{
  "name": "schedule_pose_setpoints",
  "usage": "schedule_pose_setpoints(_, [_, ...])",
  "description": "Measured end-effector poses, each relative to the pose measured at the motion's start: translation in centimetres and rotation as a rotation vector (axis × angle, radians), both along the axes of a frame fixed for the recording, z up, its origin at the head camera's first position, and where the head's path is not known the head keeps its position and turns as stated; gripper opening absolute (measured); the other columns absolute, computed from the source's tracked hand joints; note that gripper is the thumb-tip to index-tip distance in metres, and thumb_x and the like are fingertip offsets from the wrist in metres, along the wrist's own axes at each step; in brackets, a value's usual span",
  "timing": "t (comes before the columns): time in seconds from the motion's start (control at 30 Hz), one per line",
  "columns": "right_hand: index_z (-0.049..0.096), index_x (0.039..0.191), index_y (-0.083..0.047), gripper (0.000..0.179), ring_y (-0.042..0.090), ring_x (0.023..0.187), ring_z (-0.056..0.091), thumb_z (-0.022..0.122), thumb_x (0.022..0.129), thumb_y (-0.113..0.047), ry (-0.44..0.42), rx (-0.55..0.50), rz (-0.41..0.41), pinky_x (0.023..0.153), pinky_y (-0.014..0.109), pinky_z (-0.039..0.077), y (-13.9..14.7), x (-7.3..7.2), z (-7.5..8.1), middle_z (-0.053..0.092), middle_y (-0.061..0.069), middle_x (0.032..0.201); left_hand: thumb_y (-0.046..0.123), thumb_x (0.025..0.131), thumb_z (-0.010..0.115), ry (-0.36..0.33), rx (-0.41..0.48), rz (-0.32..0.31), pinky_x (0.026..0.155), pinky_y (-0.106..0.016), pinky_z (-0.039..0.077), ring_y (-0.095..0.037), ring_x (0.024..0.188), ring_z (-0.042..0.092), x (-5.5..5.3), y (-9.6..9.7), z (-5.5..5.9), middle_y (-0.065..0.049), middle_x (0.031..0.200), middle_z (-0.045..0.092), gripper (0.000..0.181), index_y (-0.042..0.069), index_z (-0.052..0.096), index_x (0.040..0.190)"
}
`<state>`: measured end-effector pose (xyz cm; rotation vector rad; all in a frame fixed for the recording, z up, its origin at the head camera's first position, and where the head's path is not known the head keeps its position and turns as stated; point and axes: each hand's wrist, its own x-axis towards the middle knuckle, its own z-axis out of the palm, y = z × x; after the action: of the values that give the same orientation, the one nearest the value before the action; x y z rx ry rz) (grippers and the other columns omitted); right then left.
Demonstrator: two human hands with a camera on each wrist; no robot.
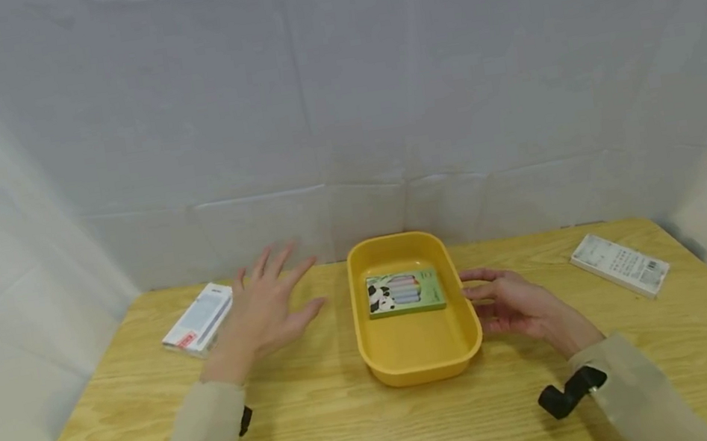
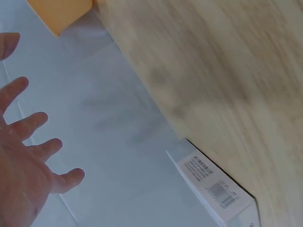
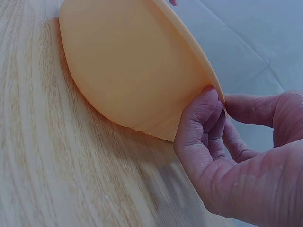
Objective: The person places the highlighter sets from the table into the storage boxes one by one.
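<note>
A yellow plastic basin [image 1: 418, 343] stands mid-table, with a green box [image 1: 427, 290] lying flat inside it; the box has a panda and pastel sticks pictured on its front. At the basin's right side, my right hand [image 1: 518, 305] pinches the rim between thumb [image 3: 251, 108] and curled fingers. My left hand [image 1: 264, 308] hovers left of the basin, its fingers spread and holding nothing. Just left of that hand lies a white box [image 1: 201, 319] with a red corner label, partly hidden behind the hand; its barcode side [image 2: 208, 184] shows in the left wrist view.
On the right of the wooden table [image 1: 369, 429], a second white box [image 1: 620, 264] with printed text and a barcode lies at an angle. A pale sheet [image 1: 343, 101] hangs behind the table's back edge and along both sides.
</note>
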<state>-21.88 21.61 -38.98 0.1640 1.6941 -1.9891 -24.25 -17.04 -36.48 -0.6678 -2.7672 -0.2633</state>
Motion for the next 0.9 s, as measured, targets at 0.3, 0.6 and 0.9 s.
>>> schedule_pose_setpoints(0.3, [0.038, 0.149, -0.005, 0.053, 0.016, 0.093, 0.071, 0.060, 0.102, -0.014, 0.002, -0.018, 0.002, 0.079, 0.033, 0.063, 0.0, -0.1, -0.2, 0.072, 0.003, 0.107, 0.053, 0.096, 0.062, -0.033, 0.010, 0.042, 0.107, -0.082, 0.027, -0.049, 0.150, 0.027, 0.0, -2.0, -0.4, -0.012, 0.166, 0.031, 0.065, 0.028, 0.046, 0.154])
schedule_pose_setpoints(0.6, [0.040, 0.147, -0.006, 0.051, 0.016, 0.091, 0.072, 0.061, 0.101, -0.015, 0.004, -0.023, 0.001, 0.079, 0.033, 0.064, 0.0, -0.1, -0.4, 0.072, 0.002, 0.106, 0.051, 0.098, 0.060, -0.075, 0.005, 0.088, 0.105, -0.085, 0.025, -0.051, 0.151, 0.024, -0.2, -3.8, -0.7, -0.014, 0.167, 0.028, 0.066, 0.027, 0.042, 0.156])
schedule_pose_setpoints(0.9, [0.041, 0.145, -0.007, 0.048, 0.016, 0.092, 0.071, 0.060, 0.102, -0.014, 0.005, -0.032, -0.001, 0.079, 0.034, 0.064, 0.1, -0.1, -0.4, 0.072, 0.003, 0.106, 0.051, 0.099, 0.058, -0.095, 0.004, 0.117, 0.104, -0.085, 0.026, -0.053, 0.149, 0.025, -0.5, -5.3, -0.7, -0.016, 0.165, 0.030, 0.065, 0.026, 0.040, 0.156])
